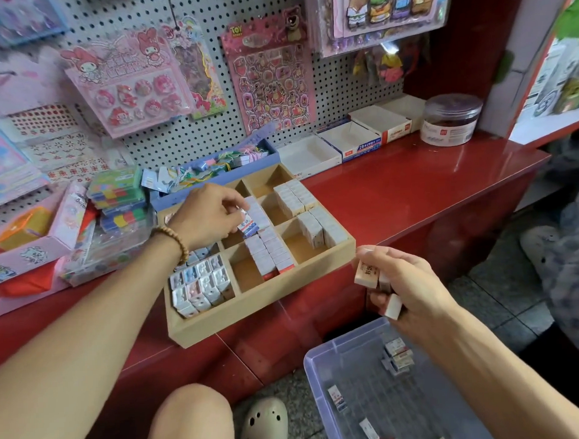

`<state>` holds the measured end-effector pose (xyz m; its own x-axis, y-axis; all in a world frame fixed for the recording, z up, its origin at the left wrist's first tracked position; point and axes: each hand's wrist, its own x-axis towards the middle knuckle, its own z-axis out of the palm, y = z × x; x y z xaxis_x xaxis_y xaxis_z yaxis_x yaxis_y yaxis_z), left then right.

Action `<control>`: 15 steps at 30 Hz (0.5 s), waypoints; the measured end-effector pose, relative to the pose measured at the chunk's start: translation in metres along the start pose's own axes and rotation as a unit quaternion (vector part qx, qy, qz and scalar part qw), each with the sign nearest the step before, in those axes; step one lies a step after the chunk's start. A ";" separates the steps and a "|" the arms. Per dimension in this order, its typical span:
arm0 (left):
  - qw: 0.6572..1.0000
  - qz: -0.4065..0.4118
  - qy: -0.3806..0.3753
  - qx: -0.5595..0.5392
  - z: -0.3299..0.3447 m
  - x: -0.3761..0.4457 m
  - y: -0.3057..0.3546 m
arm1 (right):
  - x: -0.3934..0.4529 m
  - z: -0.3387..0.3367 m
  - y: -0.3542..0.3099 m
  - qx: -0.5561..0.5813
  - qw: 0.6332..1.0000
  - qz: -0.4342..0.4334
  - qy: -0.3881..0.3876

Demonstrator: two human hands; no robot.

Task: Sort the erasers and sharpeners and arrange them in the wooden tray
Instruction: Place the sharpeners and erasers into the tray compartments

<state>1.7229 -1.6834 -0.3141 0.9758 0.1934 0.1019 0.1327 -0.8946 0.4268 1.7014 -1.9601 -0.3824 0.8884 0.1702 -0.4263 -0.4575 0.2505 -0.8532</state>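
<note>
The wooden tray [252, 311] sits on the red counter, split into compartments. Rows of white erasers [269, 253] fill the middle column, more erasers [318, 228] stand at the right, and small sharpeners [200, 283] pack the front-left compartment. My left hand [209, 215] pinches a blue-and-white eraser [248, 226] over the middle column. My right hand [405, 281] hovers off the tray's right corner and grips several erasers [367, 273]. Loose erasers [398, 356] lie in the clear plastic bin [316, 376] on the floor.
A pegboard with sticker packs [270, 85] rises behind the counter. Open white boxes [344, 145] and a round plastic jar [450, 120] line the back right. A blue box of clips [214, 171] and coloured stationery packs [116, 199] crowd the left. My knee and shoe show below.
</note>
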 end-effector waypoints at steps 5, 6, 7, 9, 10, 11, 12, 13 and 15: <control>0.996 0.037 0.010 0.086 0.009 0.011 0.000 | 0.001 -0.003 -0.001 0.013 1.000 0.006 -0.007; 0.995 0.039 0.005 0.096 0.010 0.012 0.000 | 0.002 -0.003 -0.001 0.015 1.000 0.007 -0.008; 0.994 0.039 0.001 0.102 0.009 0.014 -0.002 | 0.002 -0.004 -0.001 0.017 1.000 0.008 -0.009; 0.994 0.037 0.002 0.104 0.010 0.015 -0.004 | 0.002 -0.003 0.000 0.019 1.000 0.010 -0.012; 0.994 0.038 0.008 0.105 0.011 0.015 -0.005 | 0.003 -0.003 0.000 0.019 1.000 0.011 -0.014; 0.994 0.040 0.017 0.103 0.013 0.015 -0.005 | 0.003 -0.002 0.001 0.019 1.000 0.011 -0.018; 0.994 0.042 0.027 0.099 0.015 0.015 -0.004 | 0.005 -0.002 0.002 0.020 0.999 0.011 -0.022; 0.994 0.043 0.037 0.096 0.016 0.016 -0.003 | 0.006 -0.002 0.003 0.020 0.999 0.012 -0.026; 0.992 0.052 0.049 0.100 0.019 0.015 -0.001 | 0.007 -0.001 0.005 0.014 0.999 0.011 -0.030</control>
<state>1.7409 -1.6871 -0.3297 0.9660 0.1242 0.2269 0.0726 -0.9721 0.2230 1.7054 -1.9589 -0.3895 0.8747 0.2333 -0.4249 -0.4783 0.2729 -0.8347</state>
